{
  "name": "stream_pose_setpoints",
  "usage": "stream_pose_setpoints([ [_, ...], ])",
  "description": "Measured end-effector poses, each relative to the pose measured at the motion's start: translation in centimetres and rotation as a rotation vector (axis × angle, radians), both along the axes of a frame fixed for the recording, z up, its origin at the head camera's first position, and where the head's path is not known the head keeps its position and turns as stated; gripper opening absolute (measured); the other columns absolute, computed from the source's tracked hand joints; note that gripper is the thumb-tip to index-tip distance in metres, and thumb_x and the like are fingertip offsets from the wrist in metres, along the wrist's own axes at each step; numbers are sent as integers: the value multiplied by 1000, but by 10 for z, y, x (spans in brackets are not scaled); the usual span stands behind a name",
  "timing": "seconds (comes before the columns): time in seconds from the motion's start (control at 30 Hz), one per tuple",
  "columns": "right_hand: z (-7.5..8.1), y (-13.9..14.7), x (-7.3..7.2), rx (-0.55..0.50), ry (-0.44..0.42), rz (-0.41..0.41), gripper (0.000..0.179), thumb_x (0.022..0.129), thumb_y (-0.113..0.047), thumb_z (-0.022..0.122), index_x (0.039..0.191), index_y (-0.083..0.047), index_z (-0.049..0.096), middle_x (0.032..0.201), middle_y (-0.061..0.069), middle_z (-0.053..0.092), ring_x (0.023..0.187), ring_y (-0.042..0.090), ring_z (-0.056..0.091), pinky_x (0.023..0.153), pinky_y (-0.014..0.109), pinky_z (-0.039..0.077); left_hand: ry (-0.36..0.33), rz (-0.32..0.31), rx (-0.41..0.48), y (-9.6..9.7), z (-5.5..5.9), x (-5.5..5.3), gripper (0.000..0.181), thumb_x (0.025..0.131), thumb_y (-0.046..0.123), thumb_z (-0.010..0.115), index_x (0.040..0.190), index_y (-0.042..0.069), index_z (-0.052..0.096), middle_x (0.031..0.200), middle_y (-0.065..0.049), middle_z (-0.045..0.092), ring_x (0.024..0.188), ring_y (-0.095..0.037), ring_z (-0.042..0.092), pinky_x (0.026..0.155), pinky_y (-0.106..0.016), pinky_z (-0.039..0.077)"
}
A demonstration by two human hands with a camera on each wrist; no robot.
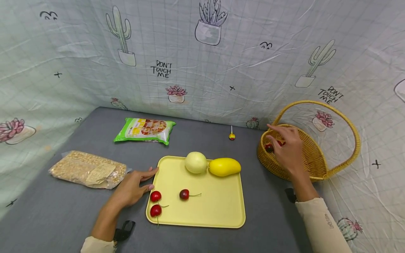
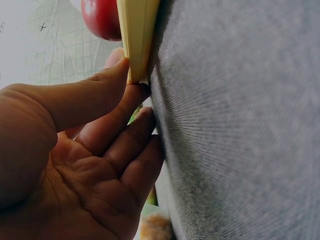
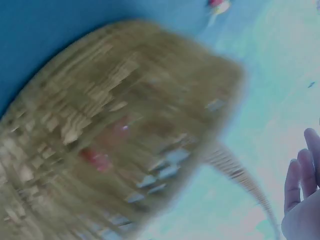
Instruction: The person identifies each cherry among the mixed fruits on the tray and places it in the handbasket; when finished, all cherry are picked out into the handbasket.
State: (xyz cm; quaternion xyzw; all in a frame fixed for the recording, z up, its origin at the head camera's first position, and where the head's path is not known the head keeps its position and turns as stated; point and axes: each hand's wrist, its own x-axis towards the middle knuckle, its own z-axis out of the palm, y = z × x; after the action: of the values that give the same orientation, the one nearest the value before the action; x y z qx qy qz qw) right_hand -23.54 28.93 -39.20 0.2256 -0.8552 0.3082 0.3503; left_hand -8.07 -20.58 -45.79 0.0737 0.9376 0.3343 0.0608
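Note:
My left hand is at the left side of a yellow tray, pinching its rim between thumb and fingers in the left wrist view. Two red cherries lie by that side, and a darker cherry with a stem lies nearer the middle. A pale green round fruit and a yellow mango sit along the tray's far edge. Over a wicker basket hovers my right hand, thumb and fingers apart, holding nothing. Dark red cherries show inside the basket.
A tall arched handle rises from the basket. A lollipop lies behind the tray. To the left are a green-and-white food packet and a clear bag of kernels. Patterned cloth hangs behind the grey table.

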Motion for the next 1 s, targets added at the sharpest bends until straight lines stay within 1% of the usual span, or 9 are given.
stream_pose_setpoints([
  [0.1,7,-17,11,10,23,54,47,85,2,85,130,-11,78,116,18,80,93,31,54,82,34,37,-3,-3,-1,0,1,0,62,94,11,80,153,11,59,151,-26,57,143,-52,50,113,-70,43],
  [0.17,11,-28,18,22,38,99,47,84,2,86,129,-10,78,116,17,80,91,30,53,82,35,37,-2,-3,-1,0,1,0,62,94,11,80,153,11,59,151,-26,57,143,-52,50,113,-70,43],
  [0.27,16,-41,28,46,36,159,48,83,0,88,128,-9,78,117,16,80,91,29,52,81,32,38,-3,2,3,1,0,1,62,94,10,80,152,11,60,151,-25,57,144,-51,50,114,-69,43],
  [0.33,17,-49,34,59,23,198,49,82,-1,89,129,-10,78,120,14,80,95,28,54,83,31,39,-1,3,7,1,0,1,62,94,10,80,152,11,60,151,-25,57,144,-51,50,114,-69,43],
  [0.53,18,-72,52,94,-5,313,49,81,-5,91,128,-12,79,121,10,80,97,23,56,82,26,40,0,2,10,1,-1,0,62,94,10,80,152,10,59,151,-25,57,144,-50,51,115,-69,42],
  [0.63,18,-83,61,114,-23,373,48,80,-6,91,127,-12,79,122,8,80,97,21,56,81,26,42,-1,1,14,1,0,0,62,94,9,79,152,10,59,151,-26,57,144,-50,50,115,-69,42],
  [0.8,15,-100,75,159,-79,464,46,82,-9,91,126,-14,79,124,4,80,99,19,58,82,28,45,-1,2,15,1,0,0,62,94,10,80,152,10,59,151,-26,57,144,-50,50,115,-69,42],
  [1.0,8,-118,89,245,-130,529,46,83,-15,92,126,-20,79,117,-4,81,96,12,58,77,26,50,3,4,12,1,-1,-1,62,94,10,80,152,10,60,151,-26,57,144,-51,50,115,-69,42],
])
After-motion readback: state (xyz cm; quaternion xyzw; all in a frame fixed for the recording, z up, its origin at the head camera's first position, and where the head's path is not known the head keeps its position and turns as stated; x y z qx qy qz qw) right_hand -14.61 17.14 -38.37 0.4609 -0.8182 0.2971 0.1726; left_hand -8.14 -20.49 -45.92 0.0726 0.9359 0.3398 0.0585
